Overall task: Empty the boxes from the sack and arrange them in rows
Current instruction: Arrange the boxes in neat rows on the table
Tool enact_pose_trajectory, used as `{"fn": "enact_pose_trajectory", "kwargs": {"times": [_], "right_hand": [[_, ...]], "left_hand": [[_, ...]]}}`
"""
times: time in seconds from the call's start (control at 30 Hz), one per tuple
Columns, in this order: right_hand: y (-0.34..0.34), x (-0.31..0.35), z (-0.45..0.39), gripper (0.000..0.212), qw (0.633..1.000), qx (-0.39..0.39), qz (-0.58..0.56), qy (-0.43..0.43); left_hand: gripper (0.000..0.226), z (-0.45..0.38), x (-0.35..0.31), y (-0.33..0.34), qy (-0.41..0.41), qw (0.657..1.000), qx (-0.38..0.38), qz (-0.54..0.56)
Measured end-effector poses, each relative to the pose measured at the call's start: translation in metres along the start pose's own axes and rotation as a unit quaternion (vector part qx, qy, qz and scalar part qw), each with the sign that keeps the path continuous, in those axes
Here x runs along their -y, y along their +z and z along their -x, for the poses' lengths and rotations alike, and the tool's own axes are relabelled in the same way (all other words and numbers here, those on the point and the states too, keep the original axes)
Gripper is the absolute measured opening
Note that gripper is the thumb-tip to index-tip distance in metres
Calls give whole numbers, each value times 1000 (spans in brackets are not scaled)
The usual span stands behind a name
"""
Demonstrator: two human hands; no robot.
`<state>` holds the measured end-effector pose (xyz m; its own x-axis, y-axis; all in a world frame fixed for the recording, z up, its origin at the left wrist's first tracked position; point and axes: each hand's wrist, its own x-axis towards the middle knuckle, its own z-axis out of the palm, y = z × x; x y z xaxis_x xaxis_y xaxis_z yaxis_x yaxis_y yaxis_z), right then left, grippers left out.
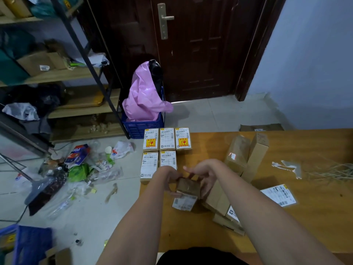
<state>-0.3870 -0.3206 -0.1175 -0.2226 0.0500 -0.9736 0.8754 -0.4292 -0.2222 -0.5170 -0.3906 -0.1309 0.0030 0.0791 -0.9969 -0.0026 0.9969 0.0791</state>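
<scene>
Both hands hold one small cardboard box [186, 196] with a white label over the wooden table [305, 226]. My left hand [170, 180] grips its left side and my right hand [204, 176] grips its top right. Several labelled boxes lie flat in two rows at the table's far left corner: three in the back row [167, 139] and two in the front row [158, 165]. To the right, loose brown boxes [246, 155] lie in a heap, with more [225, 207] under my right forearm. No sack is in view.
A blue crate [141, 127] with a pink bag [143, 96] stands on the floor past the table, before a dark door [191, 44]. Rubbish [80, 165] litters the floor to the left, below wooden shelves [57, 77]. A loose label [278, 195] and dry straw [332, 172] lie on the table's right.
</scene>
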Motion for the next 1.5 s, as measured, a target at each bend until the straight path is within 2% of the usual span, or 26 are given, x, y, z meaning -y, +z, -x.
{"fn": "enact_pose_trajectory", "kwargs": {"times": [0.1,0.23,0.3,0.37,0.47,0.53,0.6,0.63,0.7,0.77,0.87,0.9,0.93,0.97,1.03,1.07,1.17,1.27,1.33,1.43,1.5], "right_hand": [[-11,5,25,72,994,-21,37,-103],[-23,9,34,61,972,-93,84,-196],[-26,11,29,51,962,-146,65,-223],[-30,12,24,42,949,-194,3,-249],[-32,12,26,44,958,-153,-9,-244],[-33,11,25,61,965,-127,42,-227],[-34,12,22,75,962,-144,68,-222],[-35,13,20,75,960,-157,63,-223],[-38,16,15,57,960,-164,36,-225],[-39,18,14,42,959,-158,-17,-235],[-42,19,12,36,942,-159,-132,-263],[-43,19,11,33,935,-157,-171,-268],[-44,18,10,34,926,-149,-214,-273],[-45,17,7,41,921,-141,-242,-272],[-45,16,-1,57,926,-120,-249,-257],[-44,15,-4,61,936,-109,-230,-243],[-44,14,-16,81,974,-89,-123,-167],[-42,16,-26,96,976,-140,-69,-152],[-42,20,-30,94,962,-179,-73,-191],[-38,31,-33,76,968,-107,-88,-208],[-32,38,-33,52,971,-79,-85,-211]], "left_hand": [[29,10,-8,-15,37,996,-9,81],[47,13,-16,-30,91,980,-8,179],[57,14,-17,-34,117,976,-1,184],[56,16,-16,-35,142,971,16,191],[52,15,-19,-35,165,964,36,208],[51,18,-20,-33,176,959,47,219],[45,28,-22,-31,204,954,63,211],[39,31,-23,-32,226,951,70,198],[31,36,-25,-34,262,950,70,152],[39,32,-26,-39,285,953,13,104],[57,12,-21,-49,322,926,-171,102],[67,5,-20,-54,320,917,-204,127],[75,0,-18,-57,313,917,-198,147],[79,-3,-17,-59,300,925,-160,168],[73,-4,-16,-60,266,941,-53,202],[67,-6,-16,-62,271,935,-23,228],[64,-15,-15,-67,325,888,-21,324],[68,-19,-14,-72,347,885,-61,303],[67,-22,-13,-76,342,899,-87,259],[71,-25,-15,-82,336,911,-58,231],[70,-26,-18,-83,340,916,-35,210]]}}
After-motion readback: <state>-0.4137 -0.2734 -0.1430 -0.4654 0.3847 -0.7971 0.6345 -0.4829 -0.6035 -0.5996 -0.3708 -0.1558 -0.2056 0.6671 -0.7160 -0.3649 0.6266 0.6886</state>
